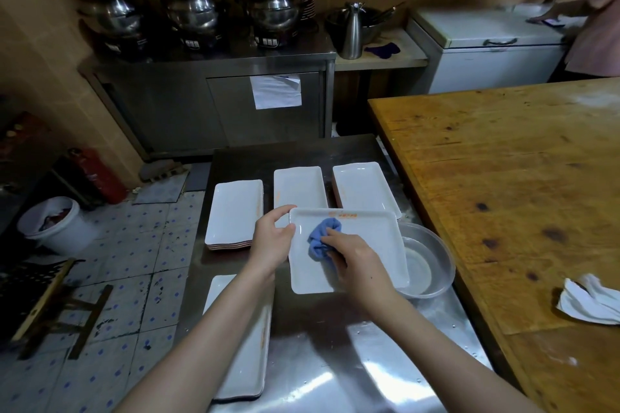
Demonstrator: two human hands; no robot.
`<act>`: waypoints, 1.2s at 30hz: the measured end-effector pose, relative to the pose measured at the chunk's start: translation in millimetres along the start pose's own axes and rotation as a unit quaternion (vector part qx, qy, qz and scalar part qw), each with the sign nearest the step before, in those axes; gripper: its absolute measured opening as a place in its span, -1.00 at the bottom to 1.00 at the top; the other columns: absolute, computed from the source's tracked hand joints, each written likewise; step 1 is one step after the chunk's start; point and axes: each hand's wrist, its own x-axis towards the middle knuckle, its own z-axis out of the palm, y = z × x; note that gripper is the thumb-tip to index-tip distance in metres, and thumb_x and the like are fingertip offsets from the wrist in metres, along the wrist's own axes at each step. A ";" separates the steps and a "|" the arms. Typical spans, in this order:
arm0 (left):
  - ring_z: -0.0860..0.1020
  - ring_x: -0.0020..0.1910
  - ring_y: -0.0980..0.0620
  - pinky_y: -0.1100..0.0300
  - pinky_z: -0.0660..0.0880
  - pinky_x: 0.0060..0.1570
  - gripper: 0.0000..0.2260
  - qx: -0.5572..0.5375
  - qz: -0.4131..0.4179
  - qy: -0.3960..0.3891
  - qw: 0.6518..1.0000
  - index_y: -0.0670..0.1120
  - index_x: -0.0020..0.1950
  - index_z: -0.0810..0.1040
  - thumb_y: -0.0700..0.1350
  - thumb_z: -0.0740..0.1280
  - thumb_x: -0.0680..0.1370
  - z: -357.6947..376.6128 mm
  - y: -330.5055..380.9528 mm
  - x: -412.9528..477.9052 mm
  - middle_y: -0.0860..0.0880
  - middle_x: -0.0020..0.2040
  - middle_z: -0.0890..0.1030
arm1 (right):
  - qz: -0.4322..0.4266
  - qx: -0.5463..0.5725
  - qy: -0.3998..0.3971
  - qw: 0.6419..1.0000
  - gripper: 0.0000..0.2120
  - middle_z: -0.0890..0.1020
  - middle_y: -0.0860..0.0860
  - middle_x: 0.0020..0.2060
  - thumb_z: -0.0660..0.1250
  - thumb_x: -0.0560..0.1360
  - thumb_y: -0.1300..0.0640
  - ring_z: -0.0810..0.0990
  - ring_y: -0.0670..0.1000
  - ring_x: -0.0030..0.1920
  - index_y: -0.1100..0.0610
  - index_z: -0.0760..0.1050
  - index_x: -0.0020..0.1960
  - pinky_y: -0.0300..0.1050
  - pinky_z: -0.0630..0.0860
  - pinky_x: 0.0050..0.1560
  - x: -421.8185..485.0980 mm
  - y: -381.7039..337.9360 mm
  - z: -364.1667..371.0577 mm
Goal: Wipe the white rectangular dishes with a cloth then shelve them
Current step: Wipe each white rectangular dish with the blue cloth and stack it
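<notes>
One white rectangular dish (372,241) is pinched at its edge by the left hand (271,238), while a blue cloth (322,238) is clutched and pressed onto it by the right hand (355,261). With hard rubbing, the dish, seemingly overhanging the clear basin (432,265) just right of that hand, could be tipped from the one-sided grip.

Your steel desk (335,362) carries a left stack of dishes (233,211), a middle stack (298,186) and a right stack (362,188) along its far side. A near stack (255,362) sits at its left edge and a clear basin (432,265) at its right.
</notes>
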 end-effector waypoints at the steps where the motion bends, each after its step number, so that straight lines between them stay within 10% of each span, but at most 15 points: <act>1: 0.60 0.10 -0.13 -0.06 0.60 0.00 -0.71 -0.012 -0.001 0.003 1.000 0.03 0.18 0.53 -0.29 0.22 0.59 -2.2 0.7 -0.7 -0.12 0.23 0.57 | 0.005 -0.002 0.010 1.000 -0.80 0.67 0.14 -0.18 0.28 0.38 0.27 0.61 0.15 -0.25 0.25 0.60 -0.03 -0.20 0.46 -0.19 -0.7 4.1 -5.5; 13: 0.60 0.03 -0.05 0.10 0.58 -0.11 -0.71 -0.057 -0.009 0.049 0.997 -0.03 0.20 0.55 -0.33 0.23 0.58 -14.2 7.0 -0.8 -0.06 0.17 0.59 | 0.111 -0.003 0.084 0.990 -0.85 0.65 0.18 -0.17 0.30 0.45 0.40 0.61 0.19 -0.16 0.33 0.58 0.00 -0.27 0.37 -0.19 -9.4 18.6 -25.3; 23: 0.54 0.20 -0.13 -0.15 0.52 0.17 -0.71 -0.049 -0.023 0.075 0.996 -0.03 0.22 0.55 -0.30 0.24 0.58 -10.4 0.3 3.7 -0.06 0.19 0.57 | 0.020 0.028 -0.092 0.995 -0.66 0.46 0.04 0.29 0.15 0.55 0.31 0.39 0.06 0.29 0.15 0.50 0.27 -0.16 0.29 0.25 -15.2 -30.9 9.8; 30: 0.58 0.12 -0.13 -0.01 0.57 0.00 -0.77 -0.079 -0.051 0.106 0.990 0.01 0.14 0.54 -0.27 0.25 0.58 -24.0 -6.0 1.2 -0.10 0.18 0.59 | -0.030 -0.048 -0.057 0.997 -0.66 0.63 -0.08 -0.08 0.37 0.25 0.37 0.58 0.02 -0.09 0.05 0.57 -0.05 -0.12 0.56 -0.35 -16.7 -12.7 -9.5; 36: 0.56 0.17 -0.14 0.12 0.53 -0.12 -0.71 -0.082 -0.046 0.126 0.988 -0.05 0.25 0.55 -0.28 0.25 0.58 -34.6 -3.4 -1.5 -0.09 0.23 0.57 | 0.076 -0.065 -0.011 0.995 -0.77 0.62 0.01 -0.12 0.28 0.43 0.35 0.53 0.06 -0.08 0.06 0.55 -0.04 -0.02 0.48 -0.23 -17.2 14.7 -25.2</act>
